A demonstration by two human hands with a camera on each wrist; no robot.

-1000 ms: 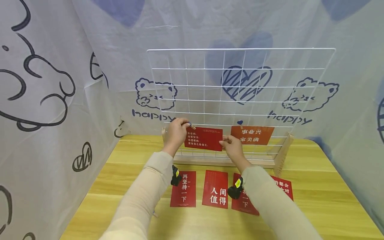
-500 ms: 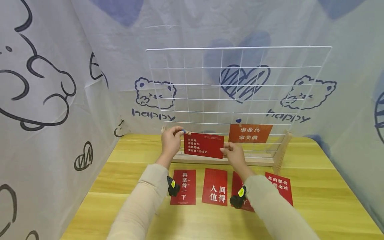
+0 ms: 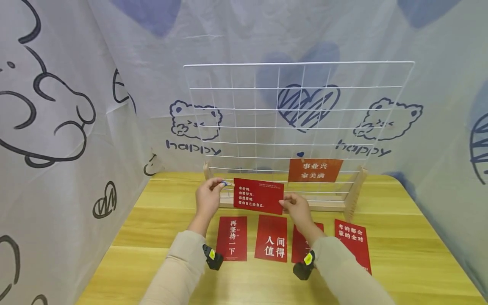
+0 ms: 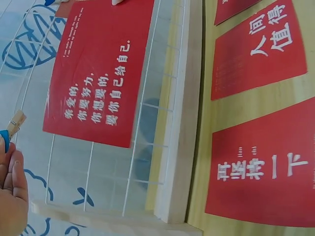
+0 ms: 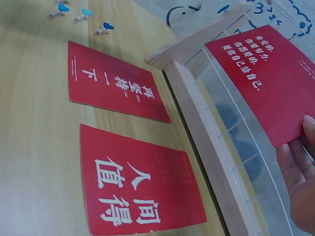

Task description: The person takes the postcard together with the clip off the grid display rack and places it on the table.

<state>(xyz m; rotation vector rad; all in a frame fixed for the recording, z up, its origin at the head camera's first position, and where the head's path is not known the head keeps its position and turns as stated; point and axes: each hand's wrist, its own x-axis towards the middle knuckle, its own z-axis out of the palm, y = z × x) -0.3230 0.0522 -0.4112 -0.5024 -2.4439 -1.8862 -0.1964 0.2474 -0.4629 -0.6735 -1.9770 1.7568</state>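
My right hand (image 3: 298,212) pinches a red card (image 3: 258,195) with white writing by its right edge, thumb in front and fingers behind. The card hangs upright, slightly tilted, in front of the white wire grid (image 3: 263,127). My left hand (image 3: 207,200) holds a small wooden clothespin (image 4: 16,122) with a blue ornament between thumb and fingers. In the left wrist view the clothespin is apart from the card, beyond its left edge. Another red card (image 3: 315,170) is fixed on the grid to the right, with a blue heart clothespin (image 3: 300,154) at its top.
Several red cards lie on the wooden table in front of the grid, among them one at the left (image 3: 231,238) and one in the middle (image 3: 271,238). Loose blue-topped clothespins (image 5: 82,16) lie beyond the left card. The grid stands on a wooden base (image 3: 320,206).
Both hands have come down and nearer, the card moving lower with the right hand. The left hand and clothespin have moved left, from the card's top left corner to beside it.
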